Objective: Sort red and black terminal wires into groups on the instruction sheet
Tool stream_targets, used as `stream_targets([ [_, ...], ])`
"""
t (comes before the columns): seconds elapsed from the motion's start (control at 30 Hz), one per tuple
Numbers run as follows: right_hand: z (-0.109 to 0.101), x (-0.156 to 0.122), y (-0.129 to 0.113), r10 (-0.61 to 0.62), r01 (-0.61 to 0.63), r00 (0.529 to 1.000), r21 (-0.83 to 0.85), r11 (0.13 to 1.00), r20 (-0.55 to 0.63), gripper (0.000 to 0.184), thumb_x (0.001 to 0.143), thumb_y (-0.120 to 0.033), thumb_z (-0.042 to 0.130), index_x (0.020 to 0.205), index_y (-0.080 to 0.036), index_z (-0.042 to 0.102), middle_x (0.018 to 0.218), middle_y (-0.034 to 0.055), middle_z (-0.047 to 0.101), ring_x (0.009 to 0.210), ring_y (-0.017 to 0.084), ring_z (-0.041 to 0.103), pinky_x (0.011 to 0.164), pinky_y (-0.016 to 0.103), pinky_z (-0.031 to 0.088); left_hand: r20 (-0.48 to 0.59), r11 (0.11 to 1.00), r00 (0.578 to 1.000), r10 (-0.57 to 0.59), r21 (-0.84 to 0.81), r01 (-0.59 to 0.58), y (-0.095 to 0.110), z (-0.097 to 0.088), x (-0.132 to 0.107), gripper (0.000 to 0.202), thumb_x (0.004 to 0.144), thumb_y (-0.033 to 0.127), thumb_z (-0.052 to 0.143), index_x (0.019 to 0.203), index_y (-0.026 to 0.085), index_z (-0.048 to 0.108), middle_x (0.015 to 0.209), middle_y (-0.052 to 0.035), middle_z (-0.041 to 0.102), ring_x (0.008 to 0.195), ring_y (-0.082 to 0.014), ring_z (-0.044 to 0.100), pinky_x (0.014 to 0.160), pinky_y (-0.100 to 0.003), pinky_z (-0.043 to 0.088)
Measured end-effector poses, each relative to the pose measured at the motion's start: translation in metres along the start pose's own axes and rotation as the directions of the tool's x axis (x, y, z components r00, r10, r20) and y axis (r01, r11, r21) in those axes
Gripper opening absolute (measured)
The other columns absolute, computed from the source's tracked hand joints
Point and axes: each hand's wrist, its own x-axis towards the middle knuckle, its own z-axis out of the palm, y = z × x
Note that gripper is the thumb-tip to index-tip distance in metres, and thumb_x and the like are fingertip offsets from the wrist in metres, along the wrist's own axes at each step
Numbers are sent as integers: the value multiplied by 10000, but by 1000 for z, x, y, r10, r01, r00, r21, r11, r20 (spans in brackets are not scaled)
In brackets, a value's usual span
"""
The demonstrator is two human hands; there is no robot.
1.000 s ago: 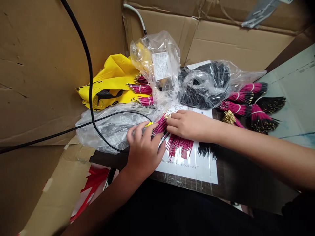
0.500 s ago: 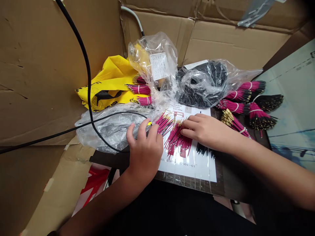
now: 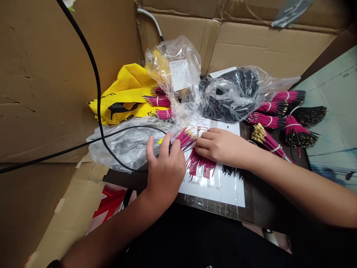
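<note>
My left hand (image 3: 166, 169), seen from the back, has its fingers apart beside the left pile of thin magenta and black wires (image 3: 184, 138); its thumb is hidden. My right hand (image 3: 217, 147) has its fingers together and curled down at the upper end of another pile of magenta wires (image 3: 202, 163) with bare tips. Its fingertips are pinched on wires there, partly out of sight. Both piles lie on a printed white sheet (image 3: 234, 195). Short black wires (image 3: 231, 171) stick out below my right wrist.
Tied wire bundles (image 3: 269, 121) lie at the right. Behind stand a clear bag of black wires (image 3: 231, 93), a labelled plastic bag (image 3: 180, 74) and a yellow bag (image 3: 122, 93). A black cable (image 3: 97, 89) hangs across the left. Cardboard walls (image 3: 264, 48) enclose the back and left.
My right hand has moved left across the wires, towards the left pile. My left hand has shifted only slightly, with its fingers still apart.
</note>
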Motion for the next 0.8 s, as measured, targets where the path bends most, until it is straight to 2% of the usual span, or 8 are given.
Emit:
stream_targets([
  [0.17,-1,-8,-2,-1,0,997,-12,1000,-77,266,1051,-164,465,911,-154,691,869,44,648,772,182,513,709,344,364,-14,1000,1000,-3,2,3,-2,5,2,234,936,37,502,783,145,642,1034,-101,736,1241,-325,621,1200,-640,256],
  [0.33,-9,-21,-5,42,-41,971,8,999,-237,187,1026,-137,518,1020,-126,705,924,71,699,786,175,554,700,329,421,78,999,997,-26,46,22,-3,4,2,207,956,65,487,883,114,675,1088,-133,722,1253,-343,601,1177,-651,285],
  [0.43,-10,-31,-9,55,-50,956,21,998,-288,151,999,-109,554,1051,-100,696,941,89,715,767,167,574,687,327,452,125,998,991,-55,42,50,-2,3,0,200,957,77,483,895,116,668,1144,-154,711,1286,-354,575,1176,-661,279],
  [0.53,-10,-44,-16,83,-84,948,10,996,-308,158,971,-90,586,1093,-90,686,996,107,730,765,169,589,680,330,475,140,996,986,-89,9,88,-3,3,-3,177,946,85,498,884,135,656,1177,-159,706,1307,-362,556,1179,-672,261],
  [0.67,-13,-62,-25,97,-105,956,-11,994,-278,177,952,-76,601,1107,-114,679,1058,109,733,765,162,601,659,323,477,151,992,982,-116,-39,123,-4,0,-7,143,923,89,523,899,150,651,1192,-161,701,1314,-377,544,1170,-693,249],
  [0.8,-18,-84,-34,104,-113,959,-17,994,-264,173,917,-63,652,1085,-100,675,945,98,724,750,165,602,655,325,479,153,985,977,-151,-61,162,-6,-4,-10,126,911,91,538,902,156,646,1251,-179,683,1327,-387,531,1160,-710,244],
])
